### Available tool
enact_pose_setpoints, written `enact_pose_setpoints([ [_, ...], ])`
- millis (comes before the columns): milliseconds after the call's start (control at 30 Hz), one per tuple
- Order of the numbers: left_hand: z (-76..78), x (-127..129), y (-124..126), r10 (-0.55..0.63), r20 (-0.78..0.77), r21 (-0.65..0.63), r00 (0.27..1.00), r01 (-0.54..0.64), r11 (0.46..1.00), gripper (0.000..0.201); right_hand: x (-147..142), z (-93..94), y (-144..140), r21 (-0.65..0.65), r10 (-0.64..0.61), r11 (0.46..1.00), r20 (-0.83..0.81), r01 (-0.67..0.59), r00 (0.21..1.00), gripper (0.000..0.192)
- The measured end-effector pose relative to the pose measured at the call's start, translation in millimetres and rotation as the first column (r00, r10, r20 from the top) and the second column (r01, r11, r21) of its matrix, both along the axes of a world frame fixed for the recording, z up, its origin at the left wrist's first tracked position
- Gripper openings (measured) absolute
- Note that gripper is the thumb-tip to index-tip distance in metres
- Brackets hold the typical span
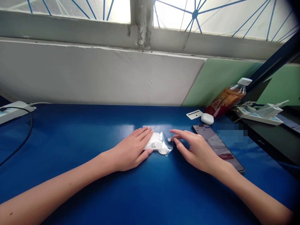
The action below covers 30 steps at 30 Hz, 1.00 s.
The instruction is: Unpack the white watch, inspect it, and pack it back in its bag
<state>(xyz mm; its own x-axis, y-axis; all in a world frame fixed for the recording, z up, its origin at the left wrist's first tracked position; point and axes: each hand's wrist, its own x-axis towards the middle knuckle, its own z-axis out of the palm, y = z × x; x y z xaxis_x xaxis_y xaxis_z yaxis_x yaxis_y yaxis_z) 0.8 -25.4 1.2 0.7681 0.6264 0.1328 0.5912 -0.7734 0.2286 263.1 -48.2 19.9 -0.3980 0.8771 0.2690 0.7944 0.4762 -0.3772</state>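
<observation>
A small white item in a clear plastic bag [160, 144] lies on the blue table [82, 131] in the middle of the head view. My left hand [132, 150] lies flat with its fingers resting on the bag's left end. My right hand [195, 150] is on the other side, fingers spread, with the fingertips touching the bag's right edge. Neither hand has lifted the bag; it stays flat on the table.
A phone [217, 147] with a lit screen lies right of my right hand. Behind it are a white earbud case [207, 118], a white card [194, 114] and a tilted drink bottle [228, 98]. Power strips lie at the far left [14, 111] and right [260, 115].
</observation>
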Motion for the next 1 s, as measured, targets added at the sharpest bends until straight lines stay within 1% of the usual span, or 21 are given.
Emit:
enact_pose_setpoints([
  [67, -0.6, 0.2, 0.0, 0.0, 0.0, 0.001, 1.0, 0.0, 1.0, 0.056, -3.6, 1.4, -3.6, -0.031, 0.077, 0.996, -0.065, -0.079, 0.995, 0.034],
  [133, -1.2, 0.6, 0.1, 0.001, -0.008, 0.008, 1.0, -0.001, 1.0, 0.056, -7.0, 1.7, -6.2, -0.036, 0.146, 0.988, -0.095, -0.149, 0.985, 0.035],
  [267, -1.5, 1.1, 0.1, 0.005, -0.037, 0.016, 0.999, -0.004, 1.0, 0.057, -10.9, -3.1, -6.6, -0.04, 0.224, 0.973, -0.074, -0.227, 0.972, 0.04],
  [367, -1.3, 1.1, 0.1, 0.004, -0.026, 0.016, 1.0, -0.003, 1.0, 0.057, -11.6, -8.4, -4.4, -0.033, 0.234, 0.971, -0.069, -0.236, 0.97, 0.043],
  [533, -1.6, 1.2, -0.1, -0.002, -0.005, 0.025, 1.0, 0.002, 1.0, 0.055, -12.9, -13.5, -3.3, -0.01, 0.216, 0.976, -0.08, -0.217, 0.973, 0.036],
  [800, -0.3, 1.1, -0.5, -0.001, -0.066, 0.014, 0.998, 0.002, 1.0, 0.058, -13.4, -15.9, -2.9, 0.028, 0.235, 0.972, -0.046, -0.234, 0.971, 0.035],
  [1000, 0.3, 1.8, -0.6, 0.003, -0.077, 0.018, 0.997, -0.002, 1.0, 0.058, -18.0, -17.2, -5.8, 0.073, 0.237, 0.969, 0.007, -0.236, 0.972, 0.034],
])
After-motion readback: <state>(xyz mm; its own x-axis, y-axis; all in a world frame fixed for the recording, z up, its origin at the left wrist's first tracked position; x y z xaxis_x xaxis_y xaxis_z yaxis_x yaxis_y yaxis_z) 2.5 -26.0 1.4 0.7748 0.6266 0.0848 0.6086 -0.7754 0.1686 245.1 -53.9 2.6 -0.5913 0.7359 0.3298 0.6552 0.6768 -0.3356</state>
